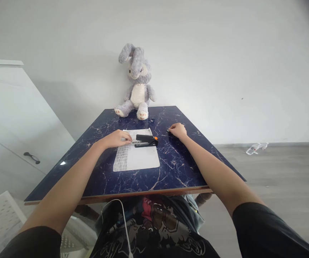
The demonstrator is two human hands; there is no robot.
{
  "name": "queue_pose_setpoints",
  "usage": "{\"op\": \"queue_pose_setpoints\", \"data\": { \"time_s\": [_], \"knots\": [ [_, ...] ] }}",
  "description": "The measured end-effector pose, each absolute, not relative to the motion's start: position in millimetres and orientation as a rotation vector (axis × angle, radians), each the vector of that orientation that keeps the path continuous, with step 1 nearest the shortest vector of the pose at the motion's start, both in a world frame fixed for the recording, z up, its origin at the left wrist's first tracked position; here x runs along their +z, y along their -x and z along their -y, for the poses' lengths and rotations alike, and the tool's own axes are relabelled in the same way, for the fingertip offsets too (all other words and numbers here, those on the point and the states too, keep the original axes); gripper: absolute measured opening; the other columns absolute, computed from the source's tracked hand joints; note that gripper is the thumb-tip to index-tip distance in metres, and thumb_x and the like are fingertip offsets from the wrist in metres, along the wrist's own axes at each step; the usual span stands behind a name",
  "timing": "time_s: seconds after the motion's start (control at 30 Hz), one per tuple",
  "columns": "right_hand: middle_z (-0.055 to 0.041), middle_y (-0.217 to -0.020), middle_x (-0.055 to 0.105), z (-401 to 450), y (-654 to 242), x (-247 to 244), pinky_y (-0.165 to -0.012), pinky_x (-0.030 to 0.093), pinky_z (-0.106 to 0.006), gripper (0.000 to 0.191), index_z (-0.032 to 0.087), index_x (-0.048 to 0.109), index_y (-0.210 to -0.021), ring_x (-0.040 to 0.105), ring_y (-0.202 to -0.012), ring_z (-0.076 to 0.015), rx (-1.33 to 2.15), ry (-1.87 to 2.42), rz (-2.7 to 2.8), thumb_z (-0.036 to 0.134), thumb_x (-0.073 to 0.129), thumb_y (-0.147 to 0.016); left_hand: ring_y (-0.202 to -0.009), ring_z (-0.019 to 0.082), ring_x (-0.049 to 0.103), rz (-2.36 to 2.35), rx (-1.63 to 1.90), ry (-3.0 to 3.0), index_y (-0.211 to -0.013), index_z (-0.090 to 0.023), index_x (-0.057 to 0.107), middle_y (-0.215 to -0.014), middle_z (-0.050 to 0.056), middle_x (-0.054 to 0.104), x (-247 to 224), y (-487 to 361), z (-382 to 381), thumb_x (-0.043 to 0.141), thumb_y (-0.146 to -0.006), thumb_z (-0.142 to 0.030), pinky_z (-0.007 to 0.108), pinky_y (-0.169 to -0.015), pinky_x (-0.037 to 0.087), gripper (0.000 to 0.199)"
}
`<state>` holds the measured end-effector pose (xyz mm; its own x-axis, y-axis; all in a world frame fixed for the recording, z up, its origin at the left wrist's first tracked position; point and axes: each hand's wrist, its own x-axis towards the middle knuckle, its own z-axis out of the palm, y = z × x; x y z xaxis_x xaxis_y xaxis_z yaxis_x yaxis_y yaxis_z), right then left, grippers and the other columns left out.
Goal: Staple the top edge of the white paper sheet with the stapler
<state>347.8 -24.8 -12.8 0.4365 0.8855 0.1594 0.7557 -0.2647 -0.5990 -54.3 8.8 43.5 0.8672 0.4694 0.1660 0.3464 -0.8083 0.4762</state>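
Note:
A black stapler (147, 140) with an orange tip lies on a white sheet of paper (143, 157), which is patterned with grey printing along its left side. My left hand (120, 138) is closed at the stapler's left end, its fingers pinching the thin silver part that sticks out there. To the right of the paper, my right hand (178, 130) rests on the blue marbled table (176, 161) with its fingers pressed together. A small greyish bit shows at those fingertips, too small to name.
A grey plush rabbit (138, 94) sits at the table's far edge against the wall. At left stands a white cabinet (14, 118) with a dark handle. A white perforated basket (1, 211) is at lower left. A white cable (124, 218) hangs before my shirt.

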Motion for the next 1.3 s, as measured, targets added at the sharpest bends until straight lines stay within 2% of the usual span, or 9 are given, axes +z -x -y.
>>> {"op": "queue_pose_setpoints", "data": {
  "time_s": [0.17, 0.43, 0.57, 0.77, 1.0, 1.3],
  "knots": [
    [-0.0066, -0.090, 0.081, 24.4, -348.6, -13.6, -0.084, 0.057, -0.029, 0.019, 0.023, 0.085, -0.092, 0.074, -0.086, -0.0205, 0.272, 2.076, 1.379, 0.026, 0.073, -0.079, -0.097, 0.027, 0.073, -0.618, 0.441, -2.533, -0.106, -0.033, 0.086, -0.108, 0.007, 0.081, 43.1, 53.8, -6.2, 0.075, -0.089, -0.042, 0.039, -0.092, 0.054, 0.023],
    [-0.0063, -0.090, 0.081, 26.2, -346.8, -10.9, -0.084, 0.057, -0.029, 0.018, 0.023, 0.085, -0.093, 0.074, -0.085, -0.0202, 0.286, 2.084, 1.378, 0.027, 0.073, -0.080, -0.096, 0.026, 0.073, -0.577, 0.367, -2.636, -0.104, -0.033, 0.086, -0.107, 0.006, 0.081, 43.9, 55.7, -9.4, 0.068, -0.093, -0.041, 0.039, -0.093, 0.054, 0.022],
    [-0.0061, -0.090, 0.081, 26.2, -346.6, -10.6, -0.083, 0.057, -0.029, 0.018, 0.023, 0.085, -0.093, 0.074, -0.085, -0.0204, 0.286, 2.088, 1.380, 0.027, 0.074, -0.080, -0.101, 0.025, 0.072, -0.610, 0.285, -2.723, -0.109, -0.030, 0.083, -0.112, 0.006, 0.080, 49.1, 57.5, -4.1, 0.062, -0.098, -0.043, 0.039, -0.095, 0.054, 0.027],
    [-0.0061, -0.089, 0.080, 26.2, -346.8, -10.9, -0.084, 0.057, -0.030, 0.017, 0.023, 0.085, -0.093, 0.074, -0.085, -0.0208, 0.278, 2.085, 1.389, 0.028, 0.073, -0.081, -0.105, 0.024, 0.071, -0.574, 0.171, -2.771, -0.119, -0.031, 0.079, -0.123, 0.005, 0.076, 49.6, 58.9, -5.2, 0.064, -0.097, -0.041, 0.037, -0.095, 0.053, 0.029],
    [-0.0065, -0.091, 0.080, 24.2, -347.8, -12.1, -0.084, 0.057, -0.031, 0.018, 0.024, 0.085, -0.094, 0.074, -0.086, -0.0212, 0.284, 2.087, 1.382, 0.028, 0.074, -0.080, -0.105, 0.023, 0.070, -0.554, 0.189, -2.791, -0.114, -0.030, 0.079, -0.119, 0.005, 0.076, 49.0, 56.6, -5.5, 0.064, -0.097, -0.039, 0.037, -0.096, 0.052, 0.024],
    [-0.0068, -0.092, 0.080, 24.4, -348.2, -11.4, -0.084, 0.058, -0.031, 0.017, 0.024, 0.085, -0.091, 0.074, -0.087, -0.0215, 0.290, 2.080, 1.387, 0.027, 0.074, -0.079, -0.101, 0.024, 0.071, -0.579, 0.321, -2.772, -0.106, -0.028, 0.079, -0.113, 0.005, 0.078, 50.2, 55.6, -3.0, 0.066, -0.097, -0.046, 0.040, -0.096, 0.053, 0.024]
  ]
}}
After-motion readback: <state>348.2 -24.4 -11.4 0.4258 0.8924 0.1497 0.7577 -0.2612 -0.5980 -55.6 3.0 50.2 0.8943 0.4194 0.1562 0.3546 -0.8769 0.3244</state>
